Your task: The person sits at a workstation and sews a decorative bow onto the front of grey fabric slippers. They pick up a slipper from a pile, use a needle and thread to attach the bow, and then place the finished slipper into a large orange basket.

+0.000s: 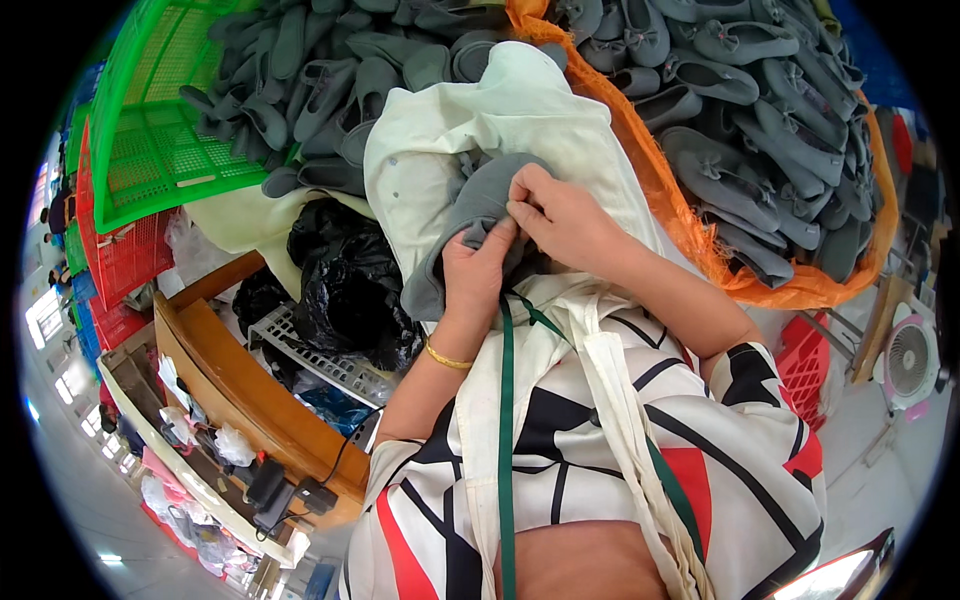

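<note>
Against white cloth (535, 115), both hands (572, 222) grasp a grey shoe (484, 190), partly hiding its middle.

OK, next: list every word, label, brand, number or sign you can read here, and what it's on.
No text is readable in this view.
Grey shoe in the hands: no lettering shows.
Pale strip on the green crate, black adapter, fan: any markings are too small to read.

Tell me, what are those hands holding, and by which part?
The left hand and right hand hold a grey shoe near its middle; exact spot hidden.
</note>
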Demonstrator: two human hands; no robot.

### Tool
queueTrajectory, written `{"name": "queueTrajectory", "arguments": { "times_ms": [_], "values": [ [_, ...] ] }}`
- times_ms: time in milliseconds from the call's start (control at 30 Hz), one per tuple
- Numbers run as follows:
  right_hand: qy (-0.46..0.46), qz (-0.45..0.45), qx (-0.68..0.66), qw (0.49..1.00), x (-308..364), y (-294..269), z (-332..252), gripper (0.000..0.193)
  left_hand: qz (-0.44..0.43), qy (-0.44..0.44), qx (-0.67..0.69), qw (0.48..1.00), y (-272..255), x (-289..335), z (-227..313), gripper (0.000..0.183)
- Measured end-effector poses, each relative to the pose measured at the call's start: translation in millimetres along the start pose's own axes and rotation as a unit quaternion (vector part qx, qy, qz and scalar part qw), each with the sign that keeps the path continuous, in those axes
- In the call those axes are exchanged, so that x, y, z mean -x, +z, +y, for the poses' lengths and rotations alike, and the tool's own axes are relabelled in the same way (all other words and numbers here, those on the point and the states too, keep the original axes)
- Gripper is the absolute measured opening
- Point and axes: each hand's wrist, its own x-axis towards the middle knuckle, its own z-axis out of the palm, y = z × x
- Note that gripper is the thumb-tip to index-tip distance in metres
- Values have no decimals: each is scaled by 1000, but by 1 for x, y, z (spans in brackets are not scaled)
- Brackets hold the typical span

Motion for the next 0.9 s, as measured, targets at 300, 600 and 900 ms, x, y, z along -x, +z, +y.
{"name": "queueTrajectory", "arguments": {
  "times_ms": [300,600,900],
  "values": [
    [-242,105,127,956,-1,-1,0,7,-47,35,-174,983,-5,3,9,9],
    [55,-65,-469,879,-3,-20,-13,15,-237,192,-609,732,-7,-38,107,18],
    [120,26,-539,833,14,-21,36,11,-159,342,-529,760,-3,-25,85,15]
  ]
}}
